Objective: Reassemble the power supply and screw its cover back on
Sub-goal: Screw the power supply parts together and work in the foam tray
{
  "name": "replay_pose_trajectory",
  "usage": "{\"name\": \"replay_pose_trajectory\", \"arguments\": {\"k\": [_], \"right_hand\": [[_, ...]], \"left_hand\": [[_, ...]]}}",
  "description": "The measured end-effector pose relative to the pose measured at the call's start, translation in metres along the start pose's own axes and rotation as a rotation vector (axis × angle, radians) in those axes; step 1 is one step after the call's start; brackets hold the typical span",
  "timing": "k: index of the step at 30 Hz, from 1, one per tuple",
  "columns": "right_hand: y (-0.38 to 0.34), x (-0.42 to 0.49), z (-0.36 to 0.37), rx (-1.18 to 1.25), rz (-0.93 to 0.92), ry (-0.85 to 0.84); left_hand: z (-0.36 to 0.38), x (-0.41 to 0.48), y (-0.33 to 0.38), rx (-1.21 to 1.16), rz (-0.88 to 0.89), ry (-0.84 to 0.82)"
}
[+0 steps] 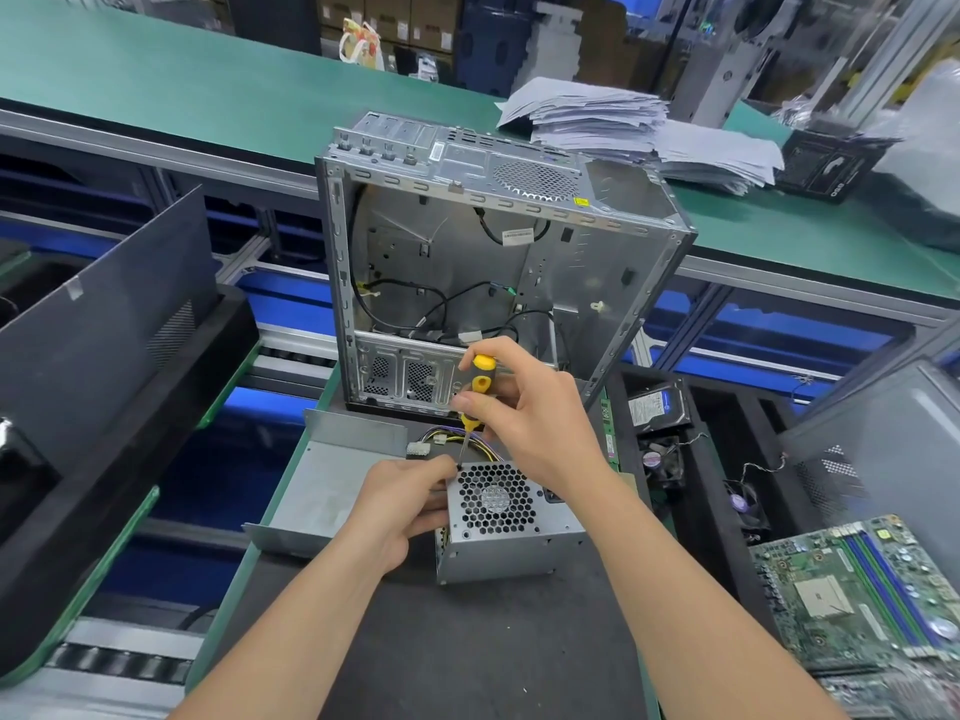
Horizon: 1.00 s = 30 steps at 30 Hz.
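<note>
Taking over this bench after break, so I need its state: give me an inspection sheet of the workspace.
Surface: dark mat under the work.
Job's things: power supply with left side open; metal cover lies off, to its left; screwdriver tip at the fan grille's upper left corner.
Clutter: open computer case behind; motherboard and hard drive to the right.
Grippers: left hand grips the power supply's corner by the tip; right hand grips the screwdriver handle.
Cables: wire bundle trails behind the power supply; more hang loose inside the case.
Surroundings: paper stack on green bench; black panels at left.
</note>
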State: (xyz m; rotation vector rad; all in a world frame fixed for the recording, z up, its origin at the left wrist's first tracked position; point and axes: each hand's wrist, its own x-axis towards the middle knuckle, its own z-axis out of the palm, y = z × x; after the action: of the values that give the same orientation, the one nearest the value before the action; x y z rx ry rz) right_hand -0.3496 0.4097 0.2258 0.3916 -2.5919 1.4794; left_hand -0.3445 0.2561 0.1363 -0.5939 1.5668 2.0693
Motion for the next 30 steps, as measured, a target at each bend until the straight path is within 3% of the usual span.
{"name": "replay_pose_trajectory", "arguments": {"k": [5,10,18,20,22,24,30], "right_hand": [[0.001,-0.004,-0.005,0.068,0.005,0.019],[0.003,-0.013,-0.020,0.183,0.010,0.205],[0.049,-0.035,-0.063,0.032,0.253,0.370],[0.067,-0.047,-0.069,0.002,0.336,0.391],[0.085,-0.061,-0.070,-0.030,0.437,0.423],[0.104,-0.075,-0.070,-0.043,0.542,0.451],[0.147,-0.123,-0.060,-0.144,0.816,0.440]], "left_hand": [[-0.002,0.001,0.001,0.022,-0.011,-0.013],[-0.003,0.003,0.004,0.095,-0.005,-0.059],[0.000,0.004,0.006,0.253,0.049,-0.031],[0.003,0.004,0.008,0.483,0.214,0.076],[0.014,-0.002,0.014,0.704,0.494,0.187],[0.033,-0.010,0.019,0.766,0.709,0.130],[0.093,-0.019,0.005,0.847,0.798,-0.075]]}}
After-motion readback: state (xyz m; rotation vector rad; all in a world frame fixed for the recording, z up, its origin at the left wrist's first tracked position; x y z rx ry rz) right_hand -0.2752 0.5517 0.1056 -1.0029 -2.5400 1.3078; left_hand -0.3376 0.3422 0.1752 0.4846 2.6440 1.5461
